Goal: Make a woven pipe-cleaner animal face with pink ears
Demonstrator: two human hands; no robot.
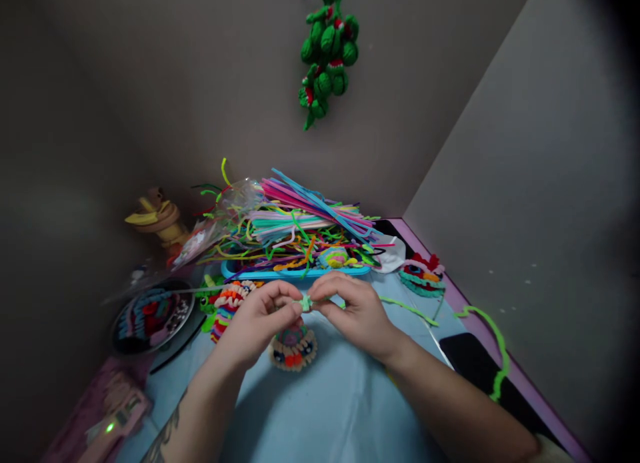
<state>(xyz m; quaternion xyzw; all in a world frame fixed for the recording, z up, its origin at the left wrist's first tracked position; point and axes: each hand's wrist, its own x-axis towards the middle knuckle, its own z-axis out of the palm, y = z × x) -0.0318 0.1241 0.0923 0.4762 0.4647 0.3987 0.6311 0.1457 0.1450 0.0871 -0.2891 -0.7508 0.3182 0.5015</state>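
Both hands meet over the middle of the table. My left hand [273, 313] pinches a small mint-green fuzzy piece [306, 303] from the left side. From the right, my right hand [353, 307] pinches the same piece, and its fingertips nearly touch those of my left hand. A light-green fuzzy strand [410, 308] stretches to the right from behind my right hand. Just below the fingers, a round fuzzy figure [293, 349] with a cream ruffle, dark eyes and an orange part rests on the light-blue table cover [320, 409].
Behind the hands, a blue tray [295, 274] holds a heap of colourful pipe cleaners [310, 216]. A round bowl [177, 323] with fuzzy pieces is at the left. A red and teal figure [423, 276] lies at the right. Green ornaments [330, 46] hang above.
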